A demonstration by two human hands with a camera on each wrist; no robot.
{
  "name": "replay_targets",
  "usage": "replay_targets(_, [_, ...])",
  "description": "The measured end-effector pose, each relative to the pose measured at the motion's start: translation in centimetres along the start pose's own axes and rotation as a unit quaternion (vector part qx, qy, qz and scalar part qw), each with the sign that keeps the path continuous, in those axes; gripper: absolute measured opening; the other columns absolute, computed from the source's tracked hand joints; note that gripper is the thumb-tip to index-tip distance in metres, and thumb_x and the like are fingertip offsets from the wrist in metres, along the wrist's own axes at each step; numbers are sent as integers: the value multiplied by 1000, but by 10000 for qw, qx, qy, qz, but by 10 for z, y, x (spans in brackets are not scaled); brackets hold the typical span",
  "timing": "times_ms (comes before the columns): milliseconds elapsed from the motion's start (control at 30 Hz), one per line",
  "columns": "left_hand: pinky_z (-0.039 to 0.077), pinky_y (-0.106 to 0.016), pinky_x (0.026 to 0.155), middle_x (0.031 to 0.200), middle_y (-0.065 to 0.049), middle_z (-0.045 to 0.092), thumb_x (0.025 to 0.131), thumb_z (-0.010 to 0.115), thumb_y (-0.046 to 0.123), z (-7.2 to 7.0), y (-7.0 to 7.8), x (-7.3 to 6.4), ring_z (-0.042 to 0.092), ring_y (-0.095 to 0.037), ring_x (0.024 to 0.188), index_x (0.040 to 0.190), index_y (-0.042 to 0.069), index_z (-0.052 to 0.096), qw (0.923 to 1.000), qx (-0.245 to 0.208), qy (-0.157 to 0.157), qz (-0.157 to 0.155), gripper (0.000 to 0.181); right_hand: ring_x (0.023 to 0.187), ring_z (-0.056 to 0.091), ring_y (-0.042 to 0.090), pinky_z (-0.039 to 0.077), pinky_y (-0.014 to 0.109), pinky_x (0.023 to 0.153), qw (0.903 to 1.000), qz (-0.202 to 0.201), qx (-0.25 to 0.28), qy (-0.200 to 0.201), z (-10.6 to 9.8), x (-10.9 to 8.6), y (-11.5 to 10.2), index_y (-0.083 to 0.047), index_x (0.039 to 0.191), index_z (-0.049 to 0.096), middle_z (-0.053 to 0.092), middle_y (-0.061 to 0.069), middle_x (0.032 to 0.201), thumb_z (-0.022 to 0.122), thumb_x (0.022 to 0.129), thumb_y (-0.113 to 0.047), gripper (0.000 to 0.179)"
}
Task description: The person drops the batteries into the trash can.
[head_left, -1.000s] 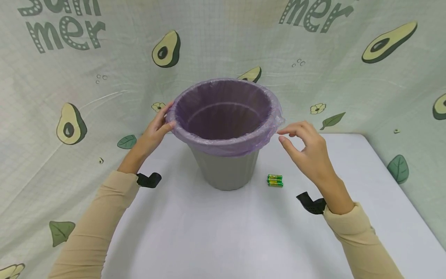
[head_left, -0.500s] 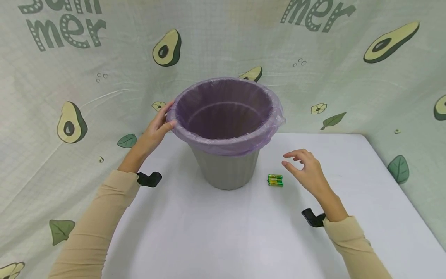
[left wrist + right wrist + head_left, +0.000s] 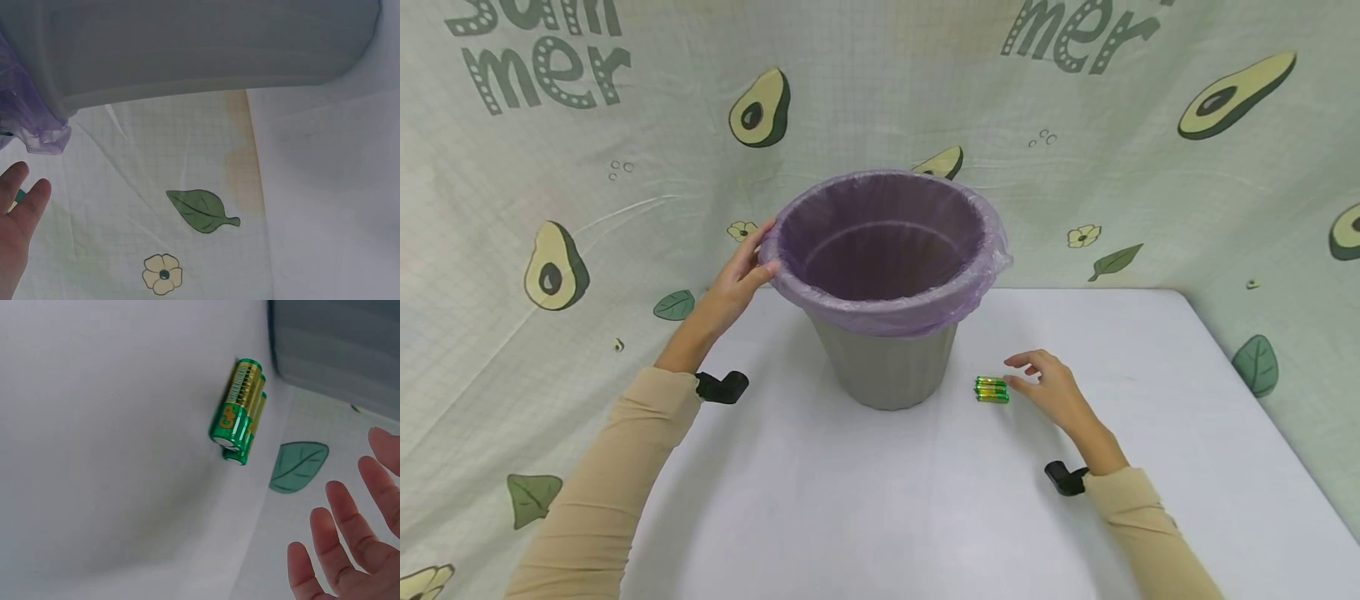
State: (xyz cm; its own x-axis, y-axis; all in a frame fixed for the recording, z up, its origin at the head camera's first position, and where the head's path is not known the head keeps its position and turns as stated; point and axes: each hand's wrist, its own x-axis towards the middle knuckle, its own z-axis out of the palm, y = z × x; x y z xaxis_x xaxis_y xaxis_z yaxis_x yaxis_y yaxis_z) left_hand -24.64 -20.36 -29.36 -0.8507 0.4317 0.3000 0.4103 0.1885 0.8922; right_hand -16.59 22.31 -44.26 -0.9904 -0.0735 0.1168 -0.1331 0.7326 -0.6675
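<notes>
From my end I take the grey bin (image 3: 887, 371) as my landmark; it stands upright on the white bench (image 3: 820, 508), with a purple liner (image 3: 880, 318) folded over its rim. The batteries (image 3: 992, 397) lie on the bench just to the right of the bin's base, side by side in a small bundle; I count at least three, and the head view is too coarse for me to swear to more.

The left hand (image 3: 733, 282) rests against the left side of the bin's rim, over the liner, its fingers fairly straight and not clenched around anything that I can make out. The right hand (image 3: 1047, 390) hangs to the right of the bin, just beyond the batteries. Its fingers are released and loosely bent, with a gap before the thumb and nothing between them. My right wrist view shows the fingertips apart from the batteries.

I judge the step in hand to be a reach for the batteries, with no grasp made yet. As I see it, the next move calls for lowering the thumb and index finger towards the bin's base and pinching one battery without rolling its neighbours.
</notes>
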Motion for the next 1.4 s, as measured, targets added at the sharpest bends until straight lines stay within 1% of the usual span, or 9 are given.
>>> replay_targets(167, [35,-10,94,154,-13,17,94,40,10,0,-1,1,24,-31,137,150,9,15,10000,20,13,-6,61,99,54,37,44,49,81,9998,51,-8,-199,9,1,6,1,111,62,60,21,111,64,85,-14,29])
replay_targets(233, [35,-10,94,154,-13,17,94,40,10,0,-1,1,24,-31,137,150,10,15,10000,35,14,-23,61,99,54,36,45,47,79,9994,154,10,-317,11,1,7,0,111,62,60,20,111,64,85,-14,29])
replay_targets(433, [35,-10,94,154,-12,17,94,39,10,0,-2,0,23,-31,138,150,10,15,10000,29,17,-46,61,95,54,31,45,36,72,9969,430,15,-665,18,1,10,0,110,62,61,19,109,64,85,-15,30])
replay_targets(600, [34,-10,94,154,-13,17,94,40,10,-1,-2,0,23,-31,138,150,10,15,10000,39,25,-43,61,88,53,25,41,29,67,9955,468,27,-820,23,1,13,1,109,62,61,17,103,65,84,-13,29])
replay_targets(867, [35,-10,94,153,-14,17,94,40,10,0,-3,1,24,-31,137,150,9,14,10000,-22,20,-56,61,78,50,19,41,28,64,9940,415,43,-1016,29,1,21,1,105,63,60,13,95,65,83,-9,24])
replay_targets(1133, [36,-11,93,153,-13,17,94,40,11,0,-2,1,24,-31,137,150,10,14,10000,-32,0,-12,61,78,49,19,40,29,65,9929,409,-79,-1111,33,0,25,0,101,65,57,11,91,67,80,-7,22])
replay_targets(1400, [36,-11,92,153,-14,18,94,40,11,0,-3,1,27,-30,135,150,10,15,10000,-25,13,-25,61,76,47,19,39,29,66,9916,382,-114,-1227,34,-1,25,0,98,65,56,9,87,67,80,-6,20])
